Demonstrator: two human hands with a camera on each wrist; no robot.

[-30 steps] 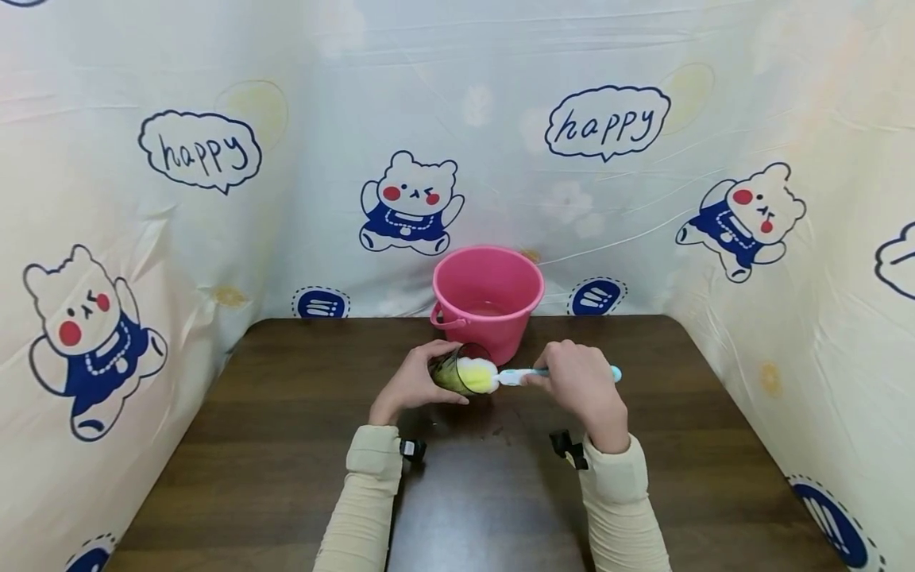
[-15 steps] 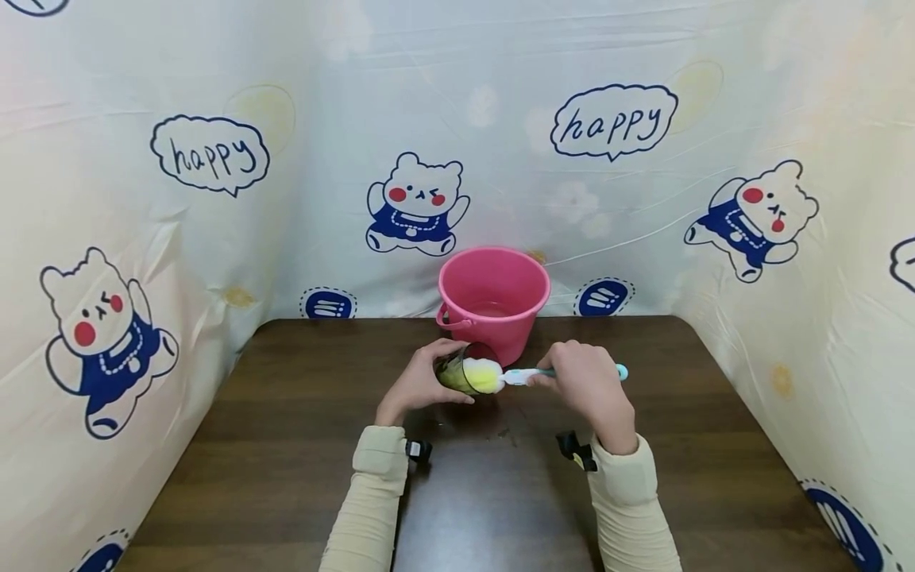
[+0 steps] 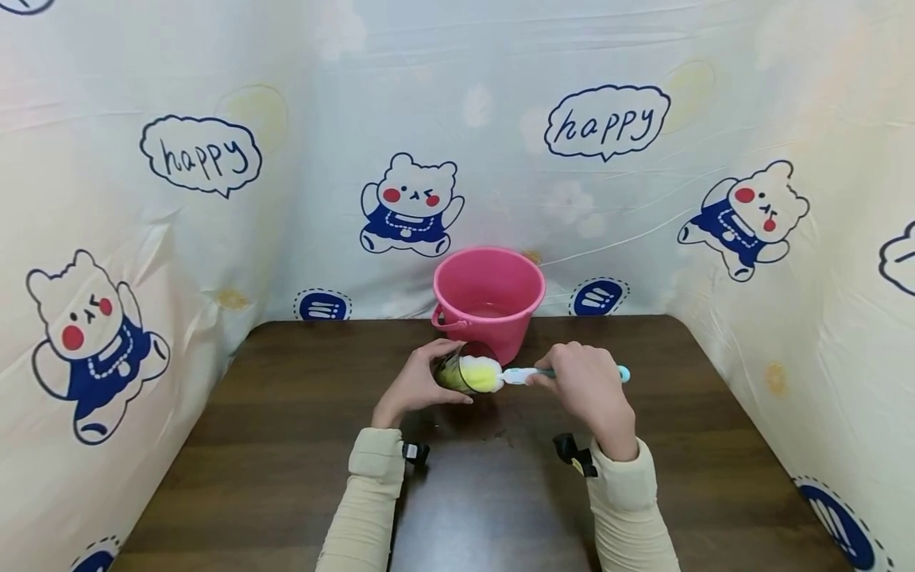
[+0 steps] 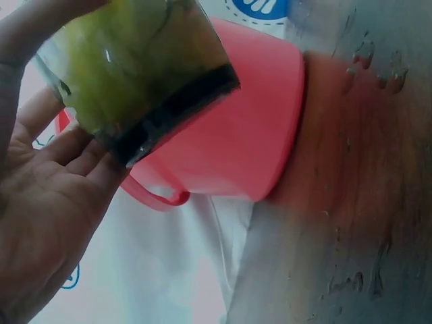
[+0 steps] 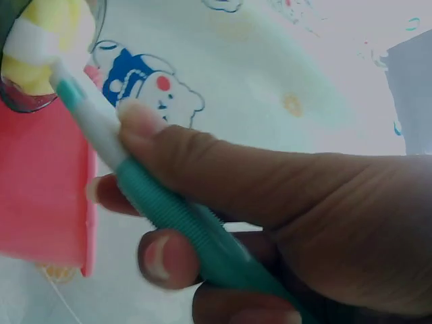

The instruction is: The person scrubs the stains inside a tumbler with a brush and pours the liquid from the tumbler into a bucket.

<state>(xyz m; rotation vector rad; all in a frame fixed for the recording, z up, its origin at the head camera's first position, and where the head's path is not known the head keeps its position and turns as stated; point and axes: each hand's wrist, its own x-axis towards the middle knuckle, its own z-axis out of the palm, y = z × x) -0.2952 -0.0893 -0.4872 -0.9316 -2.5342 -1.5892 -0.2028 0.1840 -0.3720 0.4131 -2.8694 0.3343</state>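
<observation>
My left hand (image 3: 418, 383) grips a dark, see-through glass (image 4: 145, 74), tilted on its side with its mouth to the right. Inside the glass sits the yellow-and-white sponge head of a cup brush (image 3: 480, 373), part of it poking out past the rim. My right hand (image 3: 588, 387) holds the brush by its green-and-white handle (image 5: 182, 209), fingers wrapped round it and thumb along the top. Both hands are above the table, in front of the pink bucket (image 3: 493, 318). The glass's far side is partly hidden by my left fingers.
The bucket stands at the back of the dark wooden table (image 3: 300, 445), its handle hanging at the left. Water drops (image 4: 364, 54) lie on the tabletop near it. A printed cloth (image 3: 500, 183) hangs behind and along both sides.
The sponge head shifts slightly out of the glass to the right, along with my right hand. My left hand keeps its grip, and the view sways a little.
</observation>
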